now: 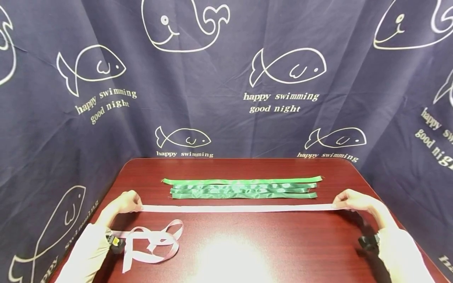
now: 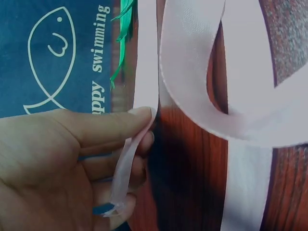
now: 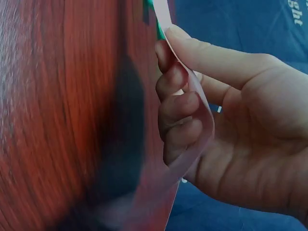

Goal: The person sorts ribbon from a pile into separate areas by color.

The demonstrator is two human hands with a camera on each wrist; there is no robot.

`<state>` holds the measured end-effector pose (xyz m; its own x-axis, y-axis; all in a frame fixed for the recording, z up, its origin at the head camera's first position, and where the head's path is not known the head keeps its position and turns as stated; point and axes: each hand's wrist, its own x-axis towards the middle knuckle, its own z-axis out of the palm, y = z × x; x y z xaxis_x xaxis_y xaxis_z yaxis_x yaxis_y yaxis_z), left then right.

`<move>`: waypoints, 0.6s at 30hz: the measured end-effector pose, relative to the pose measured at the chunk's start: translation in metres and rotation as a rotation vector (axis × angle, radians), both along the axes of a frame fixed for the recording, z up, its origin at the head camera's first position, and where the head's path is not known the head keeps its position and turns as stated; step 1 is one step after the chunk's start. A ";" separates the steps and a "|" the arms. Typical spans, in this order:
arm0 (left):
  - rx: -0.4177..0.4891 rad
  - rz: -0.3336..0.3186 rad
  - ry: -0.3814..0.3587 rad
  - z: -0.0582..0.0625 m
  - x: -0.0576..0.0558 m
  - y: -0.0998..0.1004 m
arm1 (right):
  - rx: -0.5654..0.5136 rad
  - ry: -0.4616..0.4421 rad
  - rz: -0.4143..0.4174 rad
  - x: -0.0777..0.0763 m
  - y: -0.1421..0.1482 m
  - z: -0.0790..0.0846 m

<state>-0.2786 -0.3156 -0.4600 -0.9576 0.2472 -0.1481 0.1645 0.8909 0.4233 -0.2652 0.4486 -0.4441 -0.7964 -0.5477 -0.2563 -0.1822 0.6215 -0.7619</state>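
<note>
A pale pink ribbon [image 1: 237,208] is stretched straight across the table between both hands. My left hand [image 1: 128,201] pinches it near one end between thumb and fingers. In the left wrist view, the frayed tail [image 2: 126,175] hangs past those fingers. At the other side my right hand [image 1: 355,199] pinches the ribbon, and the right wrist view shows its tail [image 3: 204,110] running down across the palm. Loops of loose pink ribbon [image 1: 127,255] lie beside the left wrist. Beyond the stretched ribbon, a bright green ribbon [image 1: 244,182] and several darker green ribbons [image 1: 244,195] lie side by side.
The reddish-brown wooden table [image 1: 283,239] has a bright glare spot at its near middle. A dark blue curtain [image 1: 226,118] with white fish drawings surrounds its back and sides. Dark wrist cameras [image 1: 369,243] sit low over the table.
</note>
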 end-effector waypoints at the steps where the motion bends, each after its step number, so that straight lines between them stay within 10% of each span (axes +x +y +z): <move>1: -0.014 0.011 0.002 0.000 0.000 -0.001 | 0.022 0.036 -0.024 0.000 0.003 -0.003; 18: -0.057 0.228 -0.053 0.009 0.005 -0.016 | 0.054 0.072 -0.383 -0.002 0.037 -0.028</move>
<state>-0.2734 -0.3314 -0.4515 -0.9781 0.0148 -0.2076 -0.0653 0.9252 0.3737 -0.2671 0.4854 -0.4719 -0.9576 -0.1952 -0.2121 0.0182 0.6935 -0.7202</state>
